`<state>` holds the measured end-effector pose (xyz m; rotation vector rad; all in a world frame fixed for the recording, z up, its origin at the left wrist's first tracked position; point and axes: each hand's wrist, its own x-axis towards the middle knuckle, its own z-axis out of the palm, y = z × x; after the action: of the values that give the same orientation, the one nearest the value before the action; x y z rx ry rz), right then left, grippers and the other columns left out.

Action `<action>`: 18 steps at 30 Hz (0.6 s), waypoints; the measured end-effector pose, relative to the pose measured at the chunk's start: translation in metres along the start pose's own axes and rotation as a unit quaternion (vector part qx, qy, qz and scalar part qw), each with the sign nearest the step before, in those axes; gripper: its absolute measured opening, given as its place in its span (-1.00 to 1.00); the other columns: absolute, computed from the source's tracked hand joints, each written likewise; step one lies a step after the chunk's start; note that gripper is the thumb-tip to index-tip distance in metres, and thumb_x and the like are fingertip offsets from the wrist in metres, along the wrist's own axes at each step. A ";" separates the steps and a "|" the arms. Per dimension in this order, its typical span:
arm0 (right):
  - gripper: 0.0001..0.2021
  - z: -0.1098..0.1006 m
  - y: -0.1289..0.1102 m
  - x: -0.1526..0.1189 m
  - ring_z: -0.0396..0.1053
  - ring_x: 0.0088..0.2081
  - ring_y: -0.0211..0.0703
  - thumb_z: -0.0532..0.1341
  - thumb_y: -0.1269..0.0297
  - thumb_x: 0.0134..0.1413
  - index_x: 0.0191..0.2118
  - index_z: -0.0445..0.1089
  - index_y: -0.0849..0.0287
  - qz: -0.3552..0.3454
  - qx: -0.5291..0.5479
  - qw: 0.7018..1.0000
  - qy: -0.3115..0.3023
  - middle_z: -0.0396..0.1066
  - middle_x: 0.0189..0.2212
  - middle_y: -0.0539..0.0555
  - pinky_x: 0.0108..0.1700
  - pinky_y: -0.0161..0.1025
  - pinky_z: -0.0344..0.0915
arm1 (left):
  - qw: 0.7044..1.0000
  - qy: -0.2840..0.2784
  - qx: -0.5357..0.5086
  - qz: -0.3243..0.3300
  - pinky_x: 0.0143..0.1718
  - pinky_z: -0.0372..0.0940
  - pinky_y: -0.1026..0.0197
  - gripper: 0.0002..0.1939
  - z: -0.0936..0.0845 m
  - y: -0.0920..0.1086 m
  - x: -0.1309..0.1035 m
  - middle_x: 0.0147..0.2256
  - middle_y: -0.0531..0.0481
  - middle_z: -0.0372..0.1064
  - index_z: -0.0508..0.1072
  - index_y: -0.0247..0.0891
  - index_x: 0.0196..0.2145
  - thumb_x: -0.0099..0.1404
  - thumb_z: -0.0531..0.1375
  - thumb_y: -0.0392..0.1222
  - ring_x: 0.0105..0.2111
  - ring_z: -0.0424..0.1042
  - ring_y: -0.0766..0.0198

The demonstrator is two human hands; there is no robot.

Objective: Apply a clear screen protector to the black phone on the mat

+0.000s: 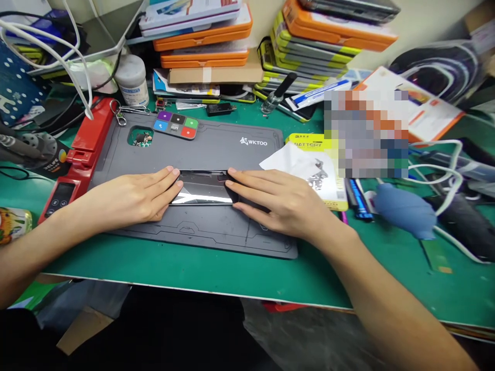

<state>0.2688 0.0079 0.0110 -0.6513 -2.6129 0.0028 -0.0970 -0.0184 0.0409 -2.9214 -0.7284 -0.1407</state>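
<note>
A black smartphone (204, 191) lies on the dark grey work mat (216, 234), its glossy face up and reflecting a bright light. My left hand (133, 198) is at the phone's left end, fingertips on the far edge and face; its thumb is mostly hidden. At the right end, my right hand (276, 198) grips the phone between a thumb at the near edge and fingers at the far edge. Both palms face down, and my hands cover the two ends of the phone.
A coloured magnetic block (176, 125) and small screws in a recess (141, 137) are on the mat. A red device (83, 154) borders it left; a yellow battery package (328, 170) and blue air blower (406, 208) are right. Stacked orange cases (204, 38) stand behind.
</note>
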 end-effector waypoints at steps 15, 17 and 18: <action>-0.51 0.000 0.001 -0.002 0.62 0.23 0.18 0.34 0.32 0.44 0.41 0.48 0.07 0.020 0.027 0.999 -0.014 0.53 0.34 0.19 0.24 0.17 0.62 | 1.000 0.021 0.013 0.010 0.34 0.51 -0.07 -0.57 -0.003 -0.002 0.000 0.32 -0.41 0.47 0.51 -0.41 0.33 0.59 0.17 -0.31 0.33 0.53 -0.12; -0.50 -0.001 0.001 -0.002 0.61 0.24 0.18 0.34 0.32 0.44 0.42 0.48 0.06 0.023 0.030 0.999 -0.018 0.52 0.34 0.18 0.26 0.16 0.61 | 0.999 0.031 0.021 0.013 0.31 0.54 -0.07 -0.59 -0.003 -0.003 0.000 0.30 -0.42 0.50 0.52 -0.43 0.31 0.60 0.17 -0.31 0.31 0.54 -0.12; -0.51 -0.001 0.001 -0.002 0.61 0.25 0.18 0.34 0.32 0.44 0.41 0.48 0.07 0.024 0.029 0.999 -0.020 0.52 0.34 0.19 0.26 0.16 0.61 | 0.999 0.034 0.023 0.014 0.30 0.55 -0.06 -0.60 -0.003 -0.003 0.000 0.29 -0.41 0.51 0.53 -0.43 0.31 0.60 0.17 -0.30 0.31 0.54 -0.11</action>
<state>0.2710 0.0080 0.0110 -0.6995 -2.6253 0.1058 -0.0987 -0.0165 0.0441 -2.8665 -0.6724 -0.2182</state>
